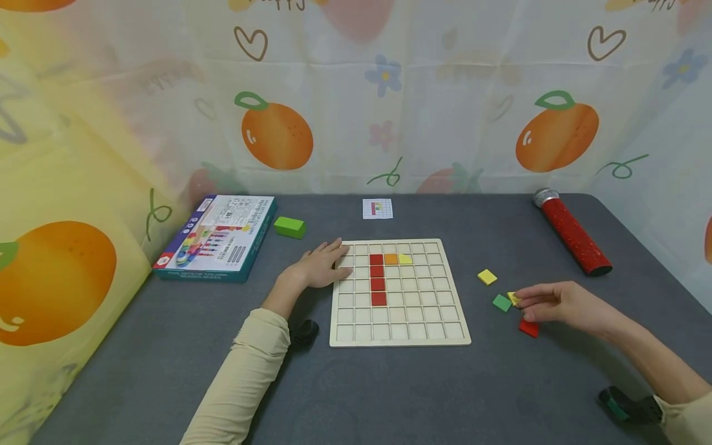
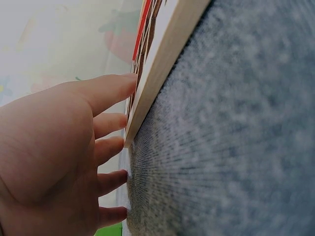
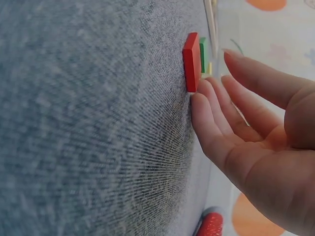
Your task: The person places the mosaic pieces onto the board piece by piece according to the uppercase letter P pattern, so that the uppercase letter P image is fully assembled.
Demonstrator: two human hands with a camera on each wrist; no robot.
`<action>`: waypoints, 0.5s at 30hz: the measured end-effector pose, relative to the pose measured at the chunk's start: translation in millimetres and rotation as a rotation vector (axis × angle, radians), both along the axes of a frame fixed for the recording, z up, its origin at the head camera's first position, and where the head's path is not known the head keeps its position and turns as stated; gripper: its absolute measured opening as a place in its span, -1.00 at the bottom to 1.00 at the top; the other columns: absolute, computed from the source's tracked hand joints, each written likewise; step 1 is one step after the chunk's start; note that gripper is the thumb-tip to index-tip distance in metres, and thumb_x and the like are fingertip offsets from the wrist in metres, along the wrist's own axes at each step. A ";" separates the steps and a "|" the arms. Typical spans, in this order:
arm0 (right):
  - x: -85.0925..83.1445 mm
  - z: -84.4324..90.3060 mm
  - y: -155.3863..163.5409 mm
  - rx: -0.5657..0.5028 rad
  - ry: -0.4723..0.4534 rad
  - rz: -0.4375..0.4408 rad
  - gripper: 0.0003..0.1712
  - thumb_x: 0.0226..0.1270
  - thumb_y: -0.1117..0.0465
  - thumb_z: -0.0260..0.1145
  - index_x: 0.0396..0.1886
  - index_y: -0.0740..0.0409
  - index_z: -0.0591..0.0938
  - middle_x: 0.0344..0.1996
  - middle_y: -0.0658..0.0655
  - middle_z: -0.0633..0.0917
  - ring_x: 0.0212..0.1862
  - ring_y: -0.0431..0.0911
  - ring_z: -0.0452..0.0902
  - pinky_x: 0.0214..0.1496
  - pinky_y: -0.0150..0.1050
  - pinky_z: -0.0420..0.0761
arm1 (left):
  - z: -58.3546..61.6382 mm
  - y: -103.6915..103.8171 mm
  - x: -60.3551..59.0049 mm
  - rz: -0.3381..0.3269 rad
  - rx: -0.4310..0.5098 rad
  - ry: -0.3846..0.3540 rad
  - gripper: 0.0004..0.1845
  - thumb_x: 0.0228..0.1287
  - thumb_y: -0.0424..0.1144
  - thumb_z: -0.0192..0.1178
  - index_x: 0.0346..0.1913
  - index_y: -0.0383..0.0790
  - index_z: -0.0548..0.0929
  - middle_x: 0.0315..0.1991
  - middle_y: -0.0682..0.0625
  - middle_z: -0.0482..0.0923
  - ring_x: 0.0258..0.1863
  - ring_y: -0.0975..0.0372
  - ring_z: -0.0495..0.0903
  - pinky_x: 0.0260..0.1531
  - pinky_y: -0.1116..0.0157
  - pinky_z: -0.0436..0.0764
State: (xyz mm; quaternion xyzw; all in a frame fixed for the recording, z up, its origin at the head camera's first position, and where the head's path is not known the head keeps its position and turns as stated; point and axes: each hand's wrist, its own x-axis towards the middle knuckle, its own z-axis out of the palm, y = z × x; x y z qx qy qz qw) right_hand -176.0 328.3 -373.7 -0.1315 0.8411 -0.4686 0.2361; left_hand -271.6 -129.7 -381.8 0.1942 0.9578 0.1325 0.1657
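A pale wooden grid board (image 1: 400, 340) lies on the table. In its grid sit a column of several red tiles (image 1: 378, 284), an orange tile (image 1: 392, 259) and a yellow tile (image 1: 405, 259). My left hand (image 1: 319, 266) rests at the board's left edge, fingers spread and thumb over the rim. To the right, my right hand (image 1: 567, 306) reaches over loose tiles: one yellow tile (image 1: 512, 299) partly hidden by its fingertips, a green tile (image 1: 502, 302) and a red tile (image 3: 191, 63). Thumb and fingers stand apart in the right wrist view, with nothing visible between them.
Another yellow tile (image 1: 487, 277) lies farther back. A small printed card (image 1: 377, 209) is behind the board. At the left are a flat game box (image 1: 222, 241) and a green block (image 1: 290, 227); a red glittery microphone (image 1: 575, 235) lies at the right.
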 end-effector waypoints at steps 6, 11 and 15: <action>2.3 -2.7 -2.0 -0.006 0.076 0.088 -0.36 0.23 0.30 0.37 0.21 0.57 0.38 0.01 0.37 0.56 -0.08 -0.32 0.55 -0.12 -0.33 0.60 | 0.5 -1.0 -0.4 -0.017 -0.001 0.003 -0.30 0.46 0.08 -0.08 0.51 -0.15 0.04 0.51 -0.13 -0.20 0.46 -0.09 -0.19 0.32 -0.15 -0.10; 3.9 -3.6 -5.4 0.010 0.149 0.146 -0.37 0.15 0.31 0.42 0.14 0.56 0.43 -0.10 0.29 0.57 -0.13 -0.29 0.54 -0.15 -0.34 0.60 | -0.7 -1.7 -1.4 -0.022 0.001 0.007 -0.30 0.46 0.08 -0.08 0.51 -0.16 0.04 0.51 -0.13 -0.19 0.45 -0.10 -0.19 0.32 -0.15 -0.09; 4.3 -2.9 -7.4 0.054 0.169 0.136 -0.38 0.11 0.28 0.46 0.11 0.51 0.47 -0.18 0.22 0.56 -0.18 -0.26 0.53 -0.18 -0.34 0.60 | -1.2 -1.9 -1.9 -0.031 0.001 0.010 -0.30 0.47 0.08 -0.09 0.51 -0.17 0.04 0.51 -0.14 -0.19 0.45 -0.11 -0.18 0.31 -0.16 -0.09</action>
